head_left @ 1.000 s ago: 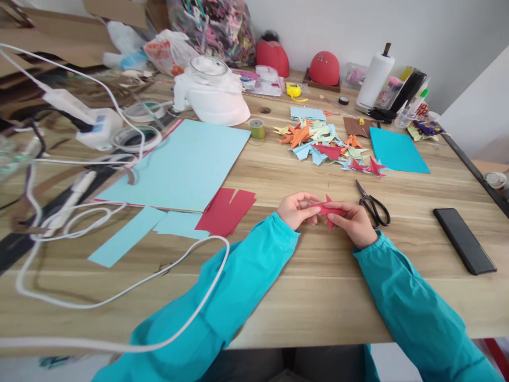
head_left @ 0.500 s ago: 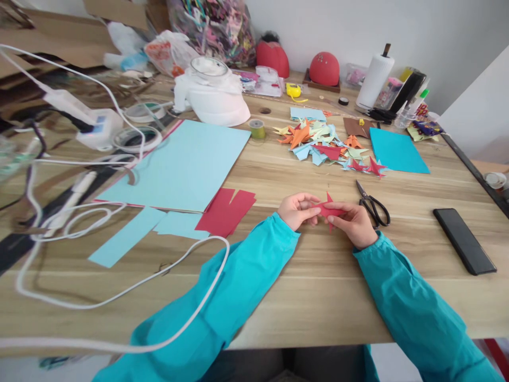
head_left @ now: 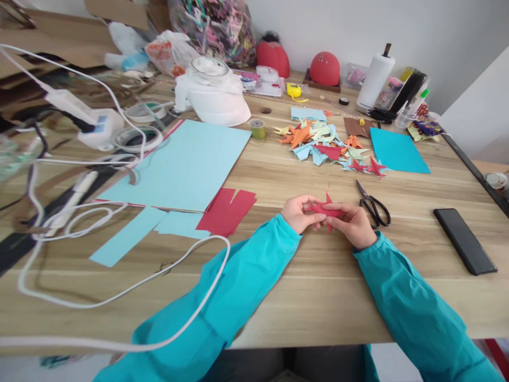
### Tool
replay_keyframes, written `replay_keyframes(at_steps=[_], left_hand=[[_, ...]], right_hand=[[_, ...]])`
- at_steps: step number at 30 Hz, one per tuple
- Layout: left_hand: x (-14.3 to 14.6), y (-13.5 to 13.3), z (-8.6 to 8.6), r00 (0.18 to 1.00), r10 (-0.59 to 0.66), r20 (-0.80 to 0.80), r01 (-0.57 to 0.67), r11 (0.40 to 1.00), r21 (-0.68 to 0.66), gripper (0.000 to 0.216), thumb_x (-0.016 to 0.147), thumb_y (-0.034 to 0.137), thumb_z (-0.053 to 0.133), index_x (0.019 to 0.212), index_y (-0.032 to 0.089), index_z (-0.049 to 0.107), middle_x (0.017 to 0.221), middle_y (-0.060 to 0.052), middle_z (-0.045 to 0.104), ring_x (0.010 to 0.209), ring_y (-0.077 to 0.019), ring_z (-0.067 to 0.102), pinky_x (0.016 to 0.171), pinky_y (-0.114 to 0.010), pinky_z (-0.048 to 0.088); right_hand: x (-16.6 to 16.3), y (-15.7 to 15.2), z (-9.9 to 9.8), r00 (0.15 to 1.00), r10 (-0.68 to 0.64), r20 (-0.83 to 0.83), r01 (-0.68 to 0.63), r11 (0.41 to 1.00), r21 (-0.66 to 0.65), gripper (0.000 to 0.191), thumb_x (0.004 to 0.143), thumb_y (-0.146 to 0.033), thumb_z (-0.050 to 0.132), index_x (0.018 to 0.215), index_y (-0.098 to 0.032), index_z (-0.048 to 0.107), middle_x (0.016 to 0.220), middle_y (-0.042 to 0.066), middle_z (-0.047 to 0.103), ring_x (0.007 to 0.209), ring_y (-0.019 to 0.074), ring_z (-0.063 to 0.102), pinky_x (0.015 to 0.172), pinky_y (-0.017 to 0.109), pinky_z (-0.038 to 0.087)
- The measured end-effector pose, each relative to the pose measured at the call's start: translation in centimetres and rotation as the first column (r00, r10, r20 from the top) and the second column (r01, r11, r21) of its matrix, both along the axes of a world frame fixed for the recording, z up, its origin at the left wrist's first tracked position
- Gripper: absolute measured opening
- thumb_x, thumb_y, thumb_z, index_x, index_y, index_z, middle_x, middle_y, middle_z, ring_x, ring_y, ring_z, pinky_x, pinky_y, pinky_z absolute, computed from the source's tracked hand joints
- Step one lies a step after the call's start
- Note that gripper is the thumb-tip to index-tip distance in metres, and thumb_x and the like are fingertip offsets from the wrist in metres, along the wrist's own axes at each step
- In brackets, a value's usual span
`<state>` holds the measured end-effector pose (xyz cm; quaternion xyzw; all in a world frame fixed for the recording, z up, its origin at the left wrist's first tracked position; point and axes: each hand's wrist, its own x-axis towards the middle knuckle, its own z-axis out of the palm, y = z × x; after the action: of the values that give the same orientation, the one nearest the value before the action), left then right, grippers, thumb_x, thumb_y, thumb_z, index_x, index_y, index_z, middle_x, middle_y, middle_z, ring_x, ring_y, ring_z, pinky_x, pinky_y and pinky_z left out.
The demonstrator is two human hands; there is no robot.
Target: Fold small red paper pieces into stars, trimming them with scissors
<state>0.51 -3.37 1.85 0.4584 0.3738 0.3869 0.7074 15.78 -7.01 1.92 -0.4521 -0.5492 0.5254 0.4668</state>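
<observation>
A small red folded-paper piece (head_left: 326, 209) with pointed ends is pinched between both hands above the wooden table. My left hand (head_left: 301, 213) grips its left side, thumb on the near face. On its right side, my right hand (head_left: 350, 223) closes with thumb and fingers. One point sticks up and another hangs below the fingers, which cover part of the piece. Black-handled scissors (head_left: 374, 207) lie just beyond my right hand. Behind sits a pile of folded paper figures (head_left: 318, 142) in orange, red, blue and pale green.
Left are a large light-blue sheet (head_left: 186, 164), red paper pieces (head_left: 226, 212) and a light-blue strip (head_left: 126, 236). A white cable (head_left: 220, 276) loops across my left sleeve. A phone (head_left: 464, 240) lies at right; a turquoise paper stack (head_left: 398, 150) is behind.
My left hand has shifted slightly right along the red folded paper, its thumb now close to my right thumb. The right hand stays nearly in place.
</observation>
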Motion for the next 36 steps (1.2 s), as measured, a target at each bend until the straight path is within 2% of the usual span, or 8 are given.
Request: replay_keyframes(at_steps=[5, 9, 12, 19, 26, 29, 33, 36], left_hand=[[-0.2, -0.1, 0.8, 0.999, -0.029, -0.029, 0.027, 0.998, -0.049, 0.043, 0.044, 0.018, 0.078, 0.077, 0.011, 0.052, 0.047, 0.001, 0.061, 0.032, -0.0108, 0.052, 0.035, -0.022, 0.044], [-0.2, -0.1, 1.0, 0.999, -0.037, -0.026, 0.035, 0.997, -0.071, 0.039, 0.047, 0.019, 0.077, 0.076, 0.011, 0.053, 0.042, 0.002, 0.058, 0.032, -0.0119, 0.052, 0.035, -0.023, 0.045], [-0.2, 0.0, 0.8, 0.999, -0.037, -0.008, 0.036, 0.997, -0.073, 0.036, 0.050, 0.021, 0.076, 0.077, 0.010, 0.054, 0.041, 0.001, 0.058, 0.033, -0.0133, 0.054, 0.036, -0.023, 0.045], [-0.4, 0.3, 0.3, 0.996, -0.079, 0.041, 0.083, 0.991, -0.109, 0.033, 0.061, 0.023, 0.070, 0.086, 0.008, 0.056, 0.053, -0.006, 0.065, 0.041, -0.0164, 0.060, 0.040, -0.025, 0.048], [-0.4, 0.1, 0.5, 0.996, -0.072, 0.044, 0.077, 0.990, -0.121, 0.031, 0.068, 0.028, 0.064, 0.090, 0.008, 0.056, 0.051, -0.007, 0.064, 0.043, -0.0178, 0.061, 0.042, -0.025, 0.050], [-0.3, 0.0, 0.6, 0.999, -0.026, 0.047, 0.031, 0.994, -0.106, 0.033, 0.065, 0.029, 0.067, 0.089, 0.008, 0.056, 0.050, -0.006, 0.064, 0.046, -0.0181, 0.062, 0.045, -0.027, 0.051], [-0.1, 0.0, 0.1, 1.000, 0.002, 0.025, -0.001, 1.000, -0.025, 0.044, 0.051, 0.023, 0.077, 0.087, 0.008, 0.057, 0.051, -0.003, 0.064, 0.044, -0.0150, 0.061, 0.046, -0.024, 0.051], [-0.1, 0.0, -0.2, 1.000, 0.002, 0.025, -0.003, 1.000, 0.025, 0.046, 0.048, 0.022, 0.078, 0.087, 0.008, 0.058, 0.050, -0.002, 0.063, 0.042, -0.0136, 0.059, 0.044, -0.023, 0.050]], right_hand=[[-0.3, -0.2, 0.3, 1.000, 0.019, 0.012, -0.019, 1.000, 0.017, 0.032, 0.066, -0.032, 0.068, 0.094, -0.017, 0.064, 0.081, 0.007, 0.069, 0.062, 0.0162, 0.062, 0.051, 0.028, 0.051], [-0.4, -0.2, 0.6, 0.999, 0.029, 0.025, -0.030, 0.999, 0.018, 0.032, 0.063, -0.030, 0.071, 0.091, -0.018, 0.065, 0.082, 0.006, 0.069, 0.061, 0.0160, 0.062, 0.050, 0.027, 0.051], [-0.2, -0.1, 0.6, 0.999, 0.038, -0.001, -0.038, 0.999, 0.000, 0.033, 0.061, -0.031, 0.072, 0.090, -0.018, 0.065, 0.080, 0.006, 0.069, 0.066, 0.0179, 0.063, 0.051, 0.027, 0.051], [0.1, 0.1, 0.1, 1.000, 0.008, -0.007, -0.008, 1.000, -0.009, 0.035, 0.060, -0.026, 0.072, 0.094, -0.018, 0.066, 0.083, 0.005, 0.070, 0.072, 0.0187, 0.064, 0.058, 0.029, 0.051], [0.1, 0.2, 0.1, 0.999, -0.025, -0.020, 0.025, 1.000, -0.016, 0.033, 0.059, -0.025, 0.073, 0.091, -0.018, 0.067, 0.088, 0.006, 0.070, 0.077, 0.0192, 0.064, 0.066, 0.031, 0.051], [0.2, 0.2, 0.0, 0.999, -0.036, -0.032, 0.036, 0.999, -0.027, 0.033, 0.059, -0.025, 0.073, 0.091, -0.019, 0.067, 0.084, 0.005, 0.070, 0.074, 0.0185, 0.064, 0.066, 0.031, 0.051], [0.2, 0.1, 0.1, 1.000, -0.014, -0.028, 0.013, 1.000, -0.013, 0.032, 0.061, -0.024, 0.072, 0.092, -0.019, 0.066, 0.082, 0.004, 0.070, 0.073, 0.0179, 0.064, 0.068, 0.030, 0.051], [0.0, 0.0, 0.3, 1.000, -0.004, 0.006, 0.004, 1.000, -0.005, 0.034, 0.062, -0.025, 0.071, 0.095, -0.018, 0.065, 0.081, 0.005, 0.070, 0.066, 0.0164, 0.063, 0.054, 0.026, 0.050]])
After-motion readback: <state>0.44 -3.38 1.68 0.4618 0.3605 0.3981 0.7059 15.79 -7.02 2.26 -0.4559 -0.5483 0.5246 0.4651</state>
